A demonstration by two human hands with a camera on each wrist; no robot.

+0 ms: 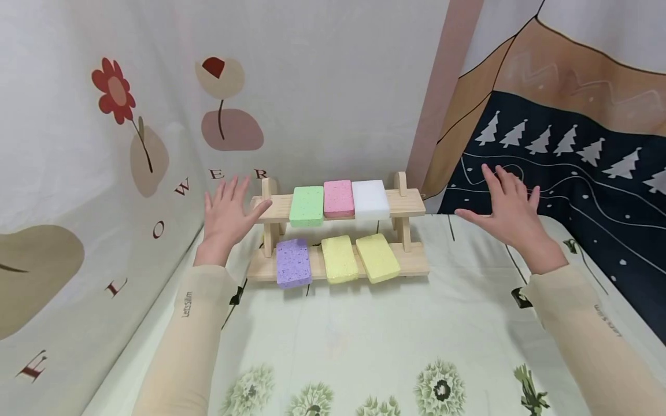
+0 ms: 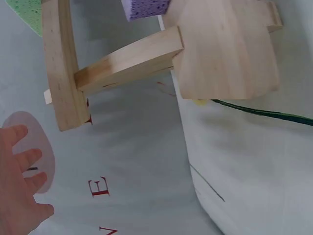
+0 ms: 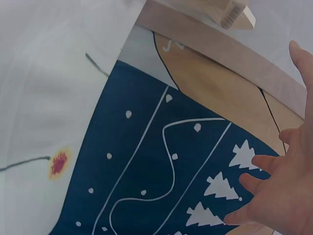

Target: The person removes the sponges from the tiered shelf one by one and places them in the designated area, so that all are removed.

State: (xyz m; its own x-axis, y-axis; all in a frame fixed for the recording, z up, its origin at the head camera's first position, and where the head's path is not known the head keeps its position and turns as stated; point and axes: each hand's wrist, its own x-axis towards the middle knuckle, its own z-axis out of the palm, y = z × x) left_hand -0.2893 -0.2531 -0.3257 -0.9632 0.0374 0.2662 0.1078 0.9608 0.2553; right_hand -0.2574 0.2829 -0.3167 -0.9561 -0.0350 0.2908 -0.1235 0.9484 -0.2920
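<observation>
A two-tier wooden rack [image 1: 408,202] stands at the back of the table. On its upper shelf lie a green sponge [image 1: 307,206], a pink sponge [image 1: 339,199] and a white sponge [image 1: 370,199]. The lower shelf bears a purple sponge [image 1: 293,263] and two yellow sponges, one on the left [image 1: 340,259] and one on the right [image 1: 377,258]. My left hand [image 1: 227,212] is spread beside the rack's left end, holding nothing. Well to the right of the rack, my right hand [image 1: 512,215] is likewise spread with nothing in it.
The table is covered by a pale cloth [image 1: 343,329] with dandelion prints. Behind and to the left hangs a white curtain [image 1: 333,75] with flowers and letters. A dark cloth with white trees [image 1: 572,167] hangs at the right.
</observation>
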